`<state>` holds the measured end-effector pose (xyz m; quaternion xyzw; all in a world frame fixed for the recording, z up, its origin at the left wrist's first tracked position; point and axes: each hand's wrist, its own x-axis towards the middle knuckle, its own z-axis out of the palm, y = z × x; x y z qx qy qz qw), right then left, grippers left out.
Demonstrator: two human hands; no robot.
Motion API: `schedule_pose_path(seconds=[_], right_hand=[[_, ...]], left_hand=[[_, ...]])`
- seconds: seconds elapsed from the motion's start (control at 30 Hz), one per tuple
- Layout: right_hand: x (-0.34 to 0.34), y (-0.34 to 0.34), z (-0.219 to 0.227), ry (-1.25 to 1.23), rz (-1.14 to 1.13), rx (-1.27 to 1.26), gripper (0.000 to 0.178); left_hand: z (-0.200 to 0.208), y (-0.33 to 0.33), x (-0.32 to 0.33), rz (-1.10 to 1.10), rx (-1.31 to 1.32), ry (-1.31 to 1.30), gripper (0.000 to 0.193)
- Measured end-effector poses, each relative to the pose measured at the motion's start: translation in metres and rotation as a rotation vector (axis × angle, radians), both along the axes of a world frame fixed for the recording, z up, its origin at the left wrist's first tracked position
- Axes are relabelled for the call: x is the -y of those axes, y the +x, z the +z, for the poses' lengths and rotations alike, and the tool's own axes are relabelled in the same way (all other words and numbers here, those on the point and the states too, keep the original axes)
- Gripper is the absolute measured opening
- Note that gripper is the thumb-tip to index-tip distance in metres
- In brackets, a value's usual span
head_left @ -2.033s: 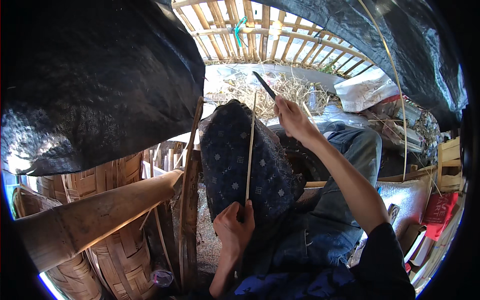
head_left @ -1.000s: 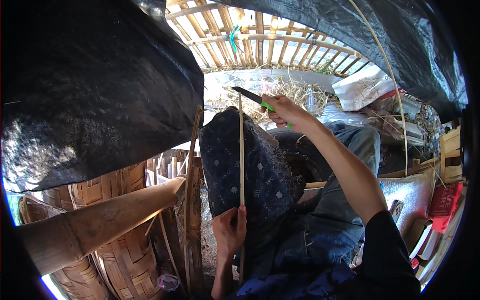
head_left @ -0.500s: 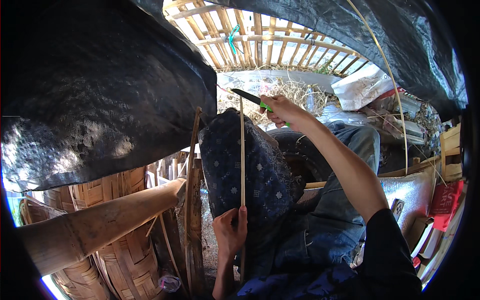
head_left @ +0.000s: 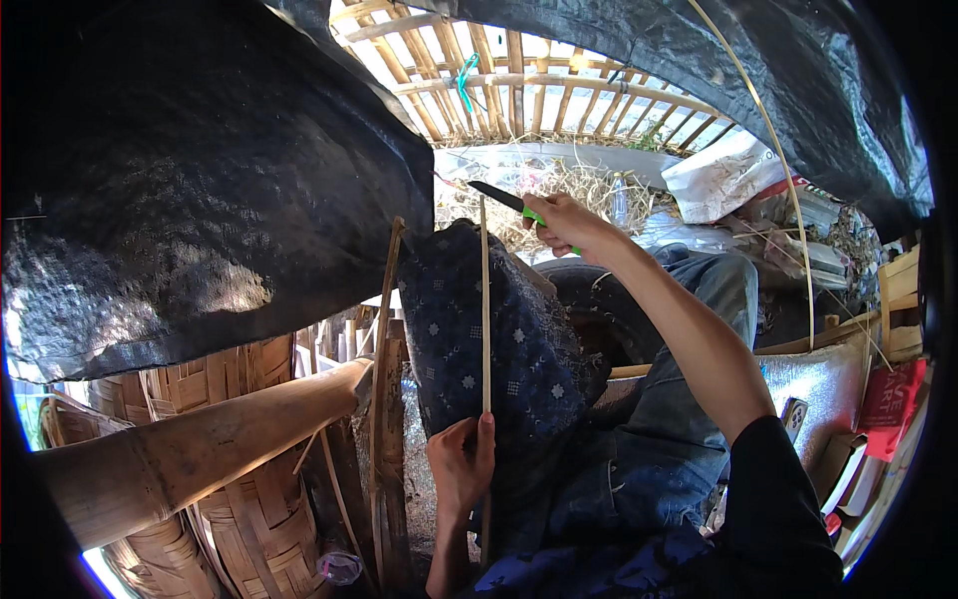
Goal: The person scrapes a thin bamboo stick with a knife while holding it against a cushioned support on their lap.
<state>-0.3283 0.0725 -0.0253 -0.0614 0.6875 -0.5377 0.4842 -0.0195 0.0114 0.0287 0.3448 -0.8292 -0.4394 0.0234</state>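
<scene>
My right hand (head_left: 567, 226) is closed round the green handle of a knife (head_left: 504, 198). Its black blade points up and left, close to the far end of a thin bamboo strip (head_left: 485, 309). Whether blade and strip touch I cannot tell. My left hand (head_left: 461, 461) grips the strip lower down, thumb lying along it. The strip runs lengthwise over a dark blue patterned cloth (head_left: 449, 329) draped on my left leg. Part of the strip below my left hand is hidden by the fingers.
A thick bamboo pole (head_left: 210, 444) juts in from the left before woven bamboo baskets (head_left: 259, 529). An upright split stake (head_left: 387, 399) stands left of the cloth. Black sheeting (head_left: 200, 200) hangs at left. Ahead are straw (head_left: 539, 190) and a bamboo lattice (head_left: 539, 85); a tyre (head_left: 589, 290) lies beyond my legs.
The knife and my right hand have shifted very slightly right and down, near the strip's far end. My left hand and the strip are almost unmoved.
</scene>
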Motion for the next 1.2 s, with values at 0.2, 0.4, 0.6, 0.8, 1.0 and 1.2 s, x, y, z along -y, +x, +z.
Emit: schedule_pose_path(seconds=[0.2,0.4,0.6,0.8,1.0,1.2], right_hand=[[0.001,0.005,0.003,0.012,0.030,0.036,0.041],[-0.006,0.002,0.006,0.001,0.099,0.074,0.042],[-0.014,-0.020,0.014,0.117,0.342,-0.046,0.045],[-0.015,-0.026,0.018,0.197,0.466,-0.124,0.047],[-0.017,-0.010,-0.004,0.141,0.197,-0.104,0.043],[-0.015,0.006,-0.004,-0.237,-0.364,0.113,0.030]], left_hand=[[-0.002,0.002,0.001,-0.011,0.020,-0.011,0.040],[-0.005,0.005,0.001,-0.003,-0.004,0.009,0.040],[-0.007,0.007,-0.002,-0.031,0.007,-0.015,0.038],[0.001,0.002,-0.007,-0.064,0.040,-0.135,0.038],[-0.001,0.004,-0.005,-0.031,0.053,-0.092,0.042],[0.004,0.017,0.017,0.004,-0.066,0.459,0.052]])
